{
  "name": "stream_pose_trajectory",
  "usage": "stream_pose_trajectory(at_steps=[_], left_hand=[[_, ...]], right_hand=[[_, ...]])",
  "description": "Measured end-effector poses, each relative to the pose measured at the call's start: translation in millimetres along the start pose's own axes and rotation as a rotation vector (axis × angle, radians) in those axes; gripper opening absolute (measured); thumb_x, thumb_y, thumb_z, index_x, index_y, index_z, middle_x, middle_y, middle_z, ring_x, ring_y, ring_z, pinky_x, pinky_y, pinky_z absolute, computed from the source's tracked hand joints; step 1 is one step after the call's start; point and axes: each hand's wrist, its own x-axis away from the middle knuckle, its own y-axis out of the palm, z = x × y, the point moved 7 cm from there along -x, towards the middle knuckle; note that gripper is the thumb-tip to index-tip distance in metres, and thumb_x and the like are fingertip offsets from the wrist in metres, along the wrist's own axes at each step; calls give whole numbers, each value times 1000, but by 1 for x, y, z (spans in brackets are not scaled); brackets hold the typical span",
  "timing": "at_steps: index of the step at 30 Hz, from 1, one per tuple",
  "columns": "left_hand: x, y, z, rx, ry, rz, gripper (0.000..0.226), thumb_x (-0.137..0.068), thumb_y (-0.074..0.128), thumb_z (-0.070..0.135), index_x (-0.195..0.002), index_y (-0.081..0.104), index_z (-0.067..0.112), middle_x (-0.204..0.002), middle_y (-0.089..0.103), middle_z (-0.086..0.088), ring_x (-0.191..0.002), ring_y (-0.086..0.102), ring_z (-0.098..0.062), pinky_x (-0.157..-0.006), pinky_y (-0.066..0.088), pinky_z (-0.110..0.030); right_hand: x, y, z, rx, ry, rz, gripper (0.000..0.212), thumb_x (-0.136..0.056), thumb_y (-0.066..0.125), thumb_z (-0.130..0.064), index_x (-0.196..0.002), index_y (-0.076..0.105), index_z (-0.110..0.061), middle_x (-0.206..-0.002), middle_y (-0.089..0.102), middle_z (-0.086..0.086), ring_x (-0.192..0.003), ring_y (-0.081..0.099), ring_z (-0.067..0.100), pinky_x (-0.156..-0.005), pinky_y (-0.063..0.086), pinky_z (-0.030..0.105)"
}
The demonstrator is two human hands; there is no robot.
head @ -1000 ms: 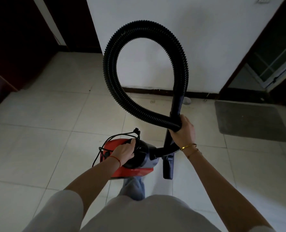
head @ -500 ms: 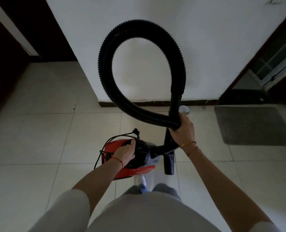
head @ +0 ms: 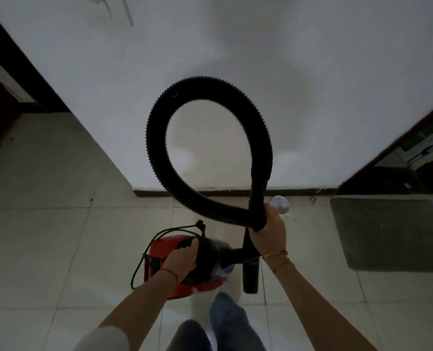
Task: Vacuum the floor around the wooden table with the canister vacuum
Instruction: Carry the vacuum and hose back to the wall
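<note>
Our left hand (head: 182, 259) grips the vacuum (head: 185, 264), our right hand (head: 267, 234) clasps the looped hose (head: 159, 158); its dangling cord (head: 139, 269) could trip us.

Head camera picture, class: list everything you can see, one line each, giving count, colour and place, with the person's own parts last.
Canister vacuum: one, red and black, carried low at centre.
Hose: one, black, ribbed, looped upward in front of the wall.
Power cord: one, black, bunched on the vacuum's left side.
Nozzle tube: one, black, hanging right of the canister.
Mat: one, grey, on the floor at right.
Wall: one, white, ahead.
Floor tiles: many, pale.
Left hand: one, grips the vacuum's top.
Right hand: one, grips the hose.
</note>
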Motion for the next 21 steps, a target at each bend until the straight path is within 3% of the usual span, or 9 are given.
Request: stream_pose_trajectory(at_steps=[9, 21], left_hand=[[-182, 12, -27, 49, -10, -43, 60, -98, 37, 17, -151, 9, 6, -121, 60, -12, -104, 62, -29, -81, 48, -36], [-392, 127, -66, 79, 9, -53, 63, -96, 43, 19, -150, 12, 8, -120, 59, -12, -106, 59, -28, -84, 46, -36]], right_hand=[[-133, 108, 76, 64, 78, -23, 34, -71, 66, 1, -104, 58, -6, -94, 61, 14, -64, 60, 33, -48, 41, 29], [-222, 281, 209, 116, 84, -52, 36, -68, 66, 1, -102, 56, -5, -100, 57, 12, -64, 56, 33, -48, 45, 33]])
